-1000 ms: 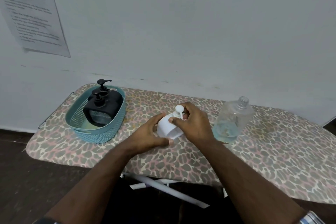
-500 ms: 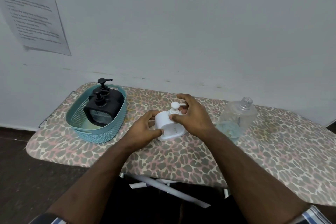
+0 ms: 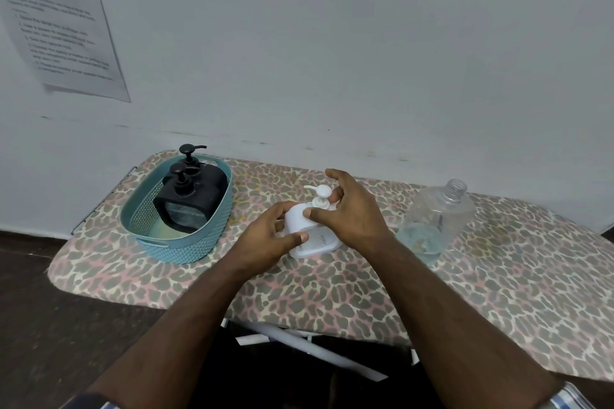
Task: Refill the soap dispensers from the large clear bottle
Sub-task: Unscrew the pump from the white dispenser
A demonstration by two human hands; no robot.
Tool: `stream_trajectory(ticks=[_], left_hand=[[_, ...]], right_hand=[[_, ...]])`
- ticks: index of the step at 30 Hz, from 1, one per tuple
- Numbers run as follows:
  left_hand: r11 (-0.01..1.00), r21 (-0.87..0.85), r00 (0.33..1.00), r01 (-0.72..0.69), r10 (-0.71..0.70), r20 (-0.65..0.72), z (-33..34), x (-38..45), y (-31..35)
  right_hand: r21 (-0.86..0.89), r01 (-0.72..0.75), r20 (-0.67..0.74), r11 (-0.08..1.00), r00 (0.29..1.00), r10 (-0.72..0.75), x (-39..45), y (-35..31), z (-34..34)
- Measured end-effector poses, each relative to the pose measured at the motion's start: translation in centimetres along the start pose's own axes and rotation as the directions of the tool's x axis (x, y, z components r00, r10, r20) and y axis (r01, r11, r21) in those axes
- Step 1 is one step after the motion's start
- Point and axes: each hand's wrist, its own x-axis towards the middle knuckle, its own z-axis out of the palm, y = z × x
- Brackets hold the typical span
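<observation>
The white dispenser (image 3: 307, 226), tilted a second ago, now stands upright on the bench (image 3: 498, 276); left hand (image 3: 265, 239) grips its body, right hand (image 3: 349, 212) pinches the pump collar, likely unscrewing. Count: one basket (image 3: 186, 242), one uncapped clear bottle (image 3: 435, 219), two black dispensers (image 3: 196, 196).

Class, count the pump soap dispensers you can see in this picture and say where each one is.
3. Two black dispensers stand in the teal basket, one behind the other. The white dispenser stands on the patterned board, held by both hands. Others may be hidden.
</observation>
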Motion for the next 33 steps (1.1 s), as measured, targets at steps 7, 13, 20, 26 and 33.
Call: stream_trajectory(ticks=[7, 13, 20, 26, 33], left_hand=[[1.0, 0.007, 1.0, 0.0, 0.0, 0.003, -0.1, 0.2, -0.5], [1.0, 0.001, 1.0, 0.015, -0.015, 0.008, -0.2, 0.3, -0.6], [1.0, 0.024, 1.0, 0.008, -0.008, 0.012, -0.2, 0.1, -0.6], [0.999, 0.044, 1.0, 0.019, -0.019, 0.011, -0.2, 0.2, -0.5], [0.999, 0.042, 1.0, 0.022, -0.022, 0.007, -0.3, 0.1, -0.6]], right_hand=[[0.033, 0.014, 0.035, 0.999, 0.999, -0.016, 0.2, -0.1, 0.0], [0.069, 0.012, 0.077, 0.998, 0.997, -0.018, 0.2, -0.4, -0.3], [0.035, 0.017, 0.002, 0.999, 1.0, -0.017, 0.0, -0.9, -0.4], [0.143, 0.03, -0.129, 0.989, 0.992, -0.012, 0.1, -2.9, -3.0], [0.177, 0.075, -0.201, 0.981, 0.979, -0.038, -0.9, -4.0, -5.7]])
